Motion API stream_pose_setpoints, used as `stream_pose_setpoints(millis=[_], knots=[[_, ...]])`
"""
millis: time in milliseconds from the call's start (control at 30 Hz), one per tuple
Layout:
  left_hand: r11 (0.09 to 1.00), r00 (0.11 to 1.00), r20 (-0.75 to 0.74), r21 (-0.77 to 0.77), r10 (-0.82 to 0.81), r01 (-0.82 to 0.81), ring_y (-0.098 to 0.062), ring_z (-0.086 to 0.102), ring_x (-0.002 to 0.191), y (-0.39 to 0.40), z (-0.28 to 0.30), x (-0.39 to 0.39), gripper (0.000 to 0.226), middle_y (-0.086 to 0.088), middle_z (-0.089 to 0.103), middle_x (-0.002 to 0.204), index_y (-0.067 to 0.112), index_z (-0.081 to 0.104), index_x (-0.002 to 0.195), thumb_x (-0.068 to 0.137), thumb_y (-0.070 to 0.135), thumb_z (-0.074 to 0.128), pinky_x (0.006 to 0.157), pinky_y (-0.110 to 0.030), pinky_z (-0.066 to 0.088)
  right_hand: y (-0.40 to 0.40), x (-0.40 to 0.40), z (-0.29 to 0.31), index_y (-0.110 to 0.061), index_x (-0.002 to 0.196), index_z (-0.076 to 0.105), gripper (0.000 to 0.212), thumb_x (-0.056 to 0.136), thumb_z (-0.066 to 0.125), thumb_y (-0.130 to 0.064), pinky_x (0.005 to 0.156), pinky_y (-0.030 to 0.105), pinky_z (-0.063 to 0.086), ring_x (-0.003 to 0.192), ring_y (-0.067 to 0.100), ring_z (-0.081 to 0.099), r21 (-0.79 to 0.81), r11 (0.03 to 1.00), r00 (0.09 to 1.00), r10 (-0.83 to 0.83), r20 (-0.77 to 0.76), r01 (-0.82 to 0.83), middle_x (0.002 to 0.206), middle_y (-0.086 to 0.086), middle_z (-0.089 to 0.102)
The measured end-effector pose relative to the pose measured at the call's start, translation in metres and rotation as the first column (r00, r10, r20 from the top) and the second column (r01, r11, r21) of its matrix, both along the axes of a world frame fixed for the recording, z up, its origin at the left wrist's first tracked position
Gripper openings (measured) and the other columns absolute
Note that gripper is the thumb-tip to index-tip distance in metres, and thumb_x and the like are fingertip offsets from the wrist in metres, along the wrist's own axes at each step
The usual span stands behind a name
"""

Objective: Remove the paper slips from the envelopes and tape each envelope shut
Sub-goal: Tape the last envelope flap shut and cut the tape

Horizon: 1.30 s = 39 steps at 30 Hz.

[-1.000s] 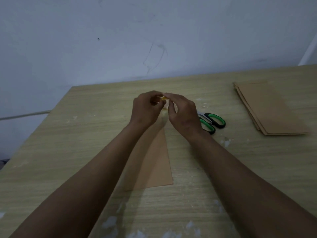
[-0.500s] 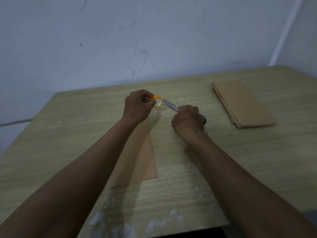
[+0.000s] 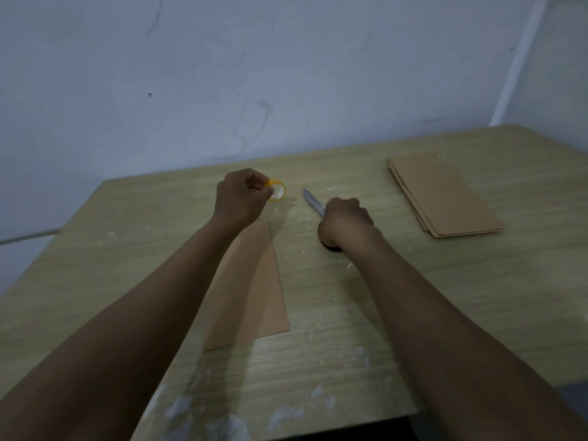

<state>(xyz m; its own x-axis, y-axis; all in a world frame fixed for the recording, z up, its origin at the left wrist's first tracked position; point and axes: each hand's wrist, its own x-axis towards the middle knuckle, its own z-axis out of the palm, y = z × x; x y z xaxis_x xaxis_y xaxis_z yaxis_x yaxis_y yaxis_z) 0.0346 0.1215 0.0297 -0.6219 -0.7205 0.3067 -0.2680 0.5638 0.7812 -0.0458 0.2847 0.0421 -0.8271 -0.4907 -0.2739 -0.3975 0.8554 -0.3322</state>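
One brown envelope (image 3: pixel 251 288) lies flat on the wooden table (image 3: pixel 413 297) directly in front of you, its far end partly hidden under your left forearm, so you cannot tell whether the flap is folded down or taped. No paper slip shows anywhere on the table.

Your left hand (image 3: pixel 240 197) is raised just past the envelope's far end, fingers pinched together on a small yellow tape roll (image 3: pixel 277 193). Whether a strip is already drawn out is too faint to confirm.

Your right hand (image 3: pixel 345 226) is closed over the handles of the scissors (image 3: pixel 313 202), which rest on the table just right of the envelope; only the blades stick out, pointing toward the tape roll.

A stack of envelopes (image 3: pixel 445 195) sits well apart at the far right; sealed or unsealed cannot be read from here.

Judgement: you are mid-way through sealing this one envelope. A tape piece has yet to be cut and pressed over the flap. How much of the stack remains is unclear.
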Motion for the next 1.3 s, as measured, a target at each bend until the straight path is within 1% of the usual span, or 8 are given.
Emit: stream_pose_setpoints(millis=[100,300,500,600,733,1100,1167,1300], knots=[[1.0,1.0,0.013,0.027,0.016,-0.016,-0.018,0.071,0.083,-0.004,0.002,0.002,0.016,0.004,0.07,0.079,0.027,0.067,0.076,0.08,0.017,0.079,0.084,-0.043,0.06,-0.006,0.005,0.002,-0.036,0.154,0.018,0.073,0.095,0.052,-0.012,0.098,0.045,0.048,0.123,0.036,0.048,-0.007,0.998,0.998,0.062,-0.012,-0.063,0.138,0.019,0.036],[0.989,1.0,0.01,0.15,0.016,-0.017,-0.031,0.073,0.084,-0.007,0.007,0.001,0.018,-0.009,0.073,0.083,0.024,0.066,0.075,0.08,0.013,0.079,0.081,-0.048,0.061,-0.002,0.01,0.017,-0.007,0.146,0.038,0.049,0.101,0.05,-0.025,0.084,0.033,0.046,0.119,0.035,0.055,-0.117,0.976,0.983,0.178,-0.035,-0.181,0.13,0.02,0.058],[0.972,1.0,-0.006,0.234,0.025,-0.023,-0.025,0.072,0.078,-0.007,0.01,0.001,0.018,-0.014,0.072,0.086,0.018,0.065,0.076,0.082,0.007,0.077,0.078,-0.042,0.062,0.011,0.015,0.001,-0.013,0.15,0.025,0.054,0.101,0.04,-0.032,0.101,0.046,0.044,0.126,0.04,0.042,0.039,0.973,0.973,0.223,0.062,-0.226,0.142,0.022,0.041],[0.962,1.0,-0.002,0.271,0.029,-0.027,-0.019,0.069,0.073,-0.008,0.012,0.0,0.017,-0.016,0.071,0.092,0.015,0.064,0.079,0.083,0.006,0.077,0.074,-0.039,0.061,0.017,0.021,0.001,-0.015,0.139,0.035,0.06,0.088,0.037,-0.048,0.096,0.048,0.04,0.117,0.039,0.04,0.058,0.974,0.968,0.212,0.134,-0.221,0.143,0.015,0.026],[0.958,0.999,0.005,0.283,0.038,-0.038,-0.018,0.07,0.072,-0.01,0.014,-0.001,0.017,-0.015,0.071,0.092,0.014,0.064,0.079,0.083,0.006,0.078,0.068,-0.034,0.061,0.021,0.021,0.006,-0.011,0.127,0.042,0.046,0.094,0.04,-0.044,0.083,0.037,0.04,0.094,0.03,0.045,0.065,0.963,0.955,0.248,0.16,-0.261,0.127,0.019,0.031],[0.966,0.999,0.015,0.253,0.047,-0.049,-0.018,0.069,0.072,-0.015,0.014,0.001,0.014,-0.013,0.068,0.088,0.012,0.064,0.082,0.084,0.006,0.076,0.065,-0.031,0.06,0.021,0.033,0.022,-0.013,0.077,0.047,0.027,0.08,0.055,-0.039,0.061,0.027,0.044,0.072,0.023,0.056,0.007,0.962,0.956,0.271,0.109,-0.273,0.095,0.011,0.053],[0.966,0.999,0.012,0.256,0.046,-0.048,-0.02,0.07,0.075,-0.013,0.014,-0.001,0.015,-0.013,0.069,0.089,0.012,0.064,0.081,0.084,0.006,0.077,0.068,-0.034,0.061,0.014,0.039,0.02,-0.01,0.081,0.051,0.032,0.08,0.057,-0.042,0.061,0.028,0.043,0.075,0.023,0.057,0.012,0.952,0.948,0.305,0.088,-0.307,0.095,0.01,0.055],[0.969,1.0,0.0,0.246,0.028,-0.028,-0.018,0.069,0.071,-0.008,0.015,-0.002,0.017,-0.014,0.069,0.088,0.014,0.063,0.079,0.084,0.006,0.077,0.069,-0.035,0.06,-0.003,0.049,0.007,-0.011,0.127,0.048,0.052,0.087,0.057,-0.043,0.078,0.035,0.043,0.107,0.034,0.053,0.001,0.958,0.957,0.286,0.055,-0.286,0.124,0.014,0.039]])
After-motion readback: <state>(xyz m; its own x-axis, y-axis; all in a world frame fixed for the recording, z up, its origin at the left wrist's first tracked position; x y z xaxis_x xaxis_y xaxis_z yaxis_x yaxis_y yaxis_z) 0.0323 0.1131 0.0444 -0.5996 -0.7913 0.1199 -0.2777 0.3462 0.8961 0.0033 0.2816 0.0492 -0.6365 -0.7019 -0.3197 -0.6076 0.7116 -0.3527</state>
